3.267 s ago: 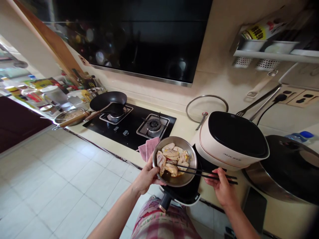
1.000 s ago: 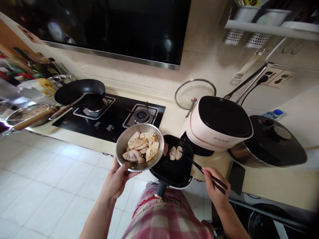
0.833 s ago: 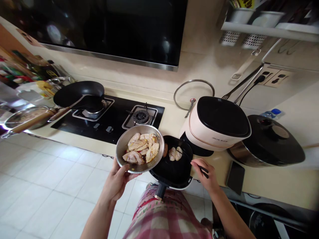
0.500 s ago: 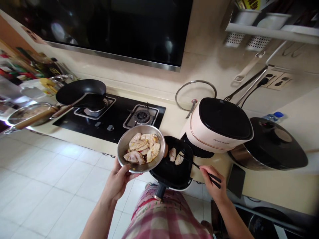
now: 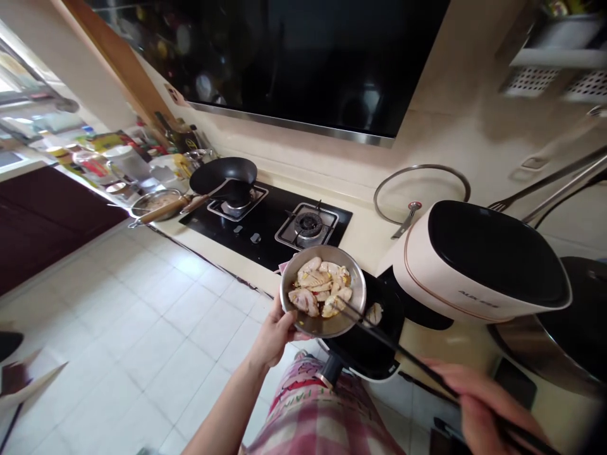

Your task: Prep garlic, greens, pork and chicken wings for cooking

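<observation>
The way into the black air fryer basket (image 5: pixel 365 351) is largely blocked by the steel bowl (image 5: pixel 320 330) held over it in the left hand (image 5: pixel 275 335); only a narrow strip of the basket is left open beside the bowl's right rim. That strip is crossed by the chopsticks (image 5: pixel 403 373) held in the right hand (image 5: pixel 493 404). Passage beyond the basket is barred by the air fryer body (image 5: pixel 427 278). Free room is left over the tiled floor (image 5: pixel 142 316), past the counter's front edge (image 5: pixel 222 272), and above the uncovered right burner (image 5: pixel 308 224) of the hob, with the frying pan (image 5: pixel 222 177) standing further left
</observation>
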The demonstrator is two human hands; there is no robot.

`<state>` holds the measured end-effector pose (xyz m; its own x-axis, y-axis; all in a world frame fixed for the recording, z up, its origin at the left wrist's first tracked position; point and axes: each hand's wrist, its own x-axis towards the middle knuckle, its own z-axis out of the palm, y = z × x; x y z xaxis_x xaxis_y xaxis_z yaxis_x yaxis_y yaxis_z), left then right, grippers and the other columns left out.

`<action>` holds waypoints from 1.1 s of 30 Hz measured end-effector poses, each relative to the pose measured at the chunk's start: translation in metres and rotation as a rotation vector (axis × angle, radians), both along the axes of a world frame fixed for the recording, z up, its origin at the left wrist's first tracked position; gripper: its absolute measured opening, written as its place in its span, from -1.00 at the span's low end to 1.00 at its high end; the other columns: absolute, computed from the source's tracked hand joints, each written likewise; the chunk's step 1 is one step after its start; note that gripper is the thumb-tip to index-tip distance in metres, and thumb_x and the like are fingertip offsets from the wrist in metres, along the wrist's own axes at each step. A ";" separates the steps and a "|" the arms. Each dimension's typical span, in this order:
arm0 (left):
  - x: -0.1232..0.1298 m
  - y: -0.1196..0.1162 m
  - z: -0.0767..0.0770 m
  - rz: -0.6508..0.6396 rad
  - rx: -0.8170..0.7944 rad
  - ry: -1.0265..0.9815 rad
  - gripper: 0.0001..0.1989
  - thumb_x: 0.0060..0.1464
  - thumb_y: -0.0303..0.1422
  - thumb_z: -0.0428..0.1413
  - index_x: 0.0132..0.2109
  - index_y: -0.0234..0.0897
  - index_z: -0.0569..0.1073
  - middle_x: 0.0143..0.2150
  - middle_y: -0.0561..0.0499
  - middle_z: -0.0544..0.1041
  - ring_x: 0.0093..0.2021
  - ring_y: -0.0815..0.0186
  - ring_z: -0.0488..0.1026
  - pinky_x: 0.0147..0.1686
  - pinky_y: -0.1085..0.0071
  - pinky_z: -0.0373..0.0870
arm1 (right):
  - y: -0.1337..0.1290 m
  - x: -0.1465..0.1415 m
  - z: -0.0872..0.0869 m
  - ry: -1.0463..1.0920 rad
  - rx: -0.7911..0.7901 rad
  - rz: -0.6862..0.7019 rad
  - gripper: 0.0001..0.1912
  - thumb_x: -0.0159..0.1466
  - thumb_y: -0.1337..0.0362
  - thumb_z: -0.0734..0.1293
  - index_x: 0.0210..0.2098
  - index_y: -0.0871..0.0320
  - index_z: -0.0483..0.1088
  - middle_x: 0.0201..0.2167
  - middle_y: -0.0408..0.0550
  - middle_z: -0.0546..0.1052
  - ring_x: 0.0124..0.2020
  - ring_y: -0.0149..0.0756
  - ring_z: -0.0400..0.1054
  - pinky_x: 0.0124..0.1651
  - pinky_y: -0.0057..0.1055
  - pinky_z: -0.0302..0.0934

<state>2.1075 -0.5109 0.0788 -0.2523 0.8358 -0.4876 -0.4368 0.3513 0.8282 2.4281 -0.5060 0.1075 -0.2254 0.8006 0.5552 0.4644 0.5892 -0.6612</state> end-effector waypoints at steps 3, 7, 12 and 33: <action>0.006 -0.002 0.001 -0.047 -0.004 -0.040 -0.10 -0.05 -0.46 0.15 0.37 -0.07 -0.10 -0.05 -0.10 0.55 -0.44 0.25 0.56 -0.54 0.38 0.55 | 0.010 -0.026 0.004 -0.249 0.100 0.359 -0.79 0.31 0.18 0.28 -0.07 -0.02 0.42 -0.18 -0.06 0.60 -0.16 -0.20 0.52 -0.13 -0.35 0.47; 0.009 -0.005 0.000 -0.079 0.001 -0.076 -0.08 -0.03 -0.46 0.15 0.39 -0.11 -0.15 -0.05 -0.12 0.55 -0.35 0.20 0.57 -0.54 0.40 0.54 | 0.021 -0.049 -0.004 -0.376 0.265 0.471 -0.72 0.31 0.28 0.30 0.02 0.00 0.40 -0.19 -0.09 0.61 -0.04 -0.23 0.48 -0.07 -0.41 0.44; 0.009 -0.005 -0.002 -0.114 -0.022 -0.072 -0.06 -0.02 -0.49 0.12 0.40 -0.08 -0.21 -0.03 -0.13 0.55 -0.44 0.26 0.56 -0.54 0.39 0.54 | 0.037 -0.048 -0.012 -0.164 0.166 0.420 -0.80 0.32 0.32 0.27 -0.07 0.05 0.43 -0.23 -0.06 0.61 -0.17 -0.29 0.52 -0.12 -0.43 0.45; 0.014 0.007 0.004 -0.126 -0.013 -0.138 0.00 -0.07 -0.53 0.16 0.40 0.00 -0.18 -0.05 -0.08 0.56 -0.46 0.30 0.54 -0.56 0.41 0.54 | 0.070 -0.026 -0.036 0.380 -0.355 0.045 -0.67 0.30 -0.01 0.24 -0.38 0.09 0.43 -0.49 -0.09 0.56 -0.50 -0.24 0.51 -0.44 -0.35 0.49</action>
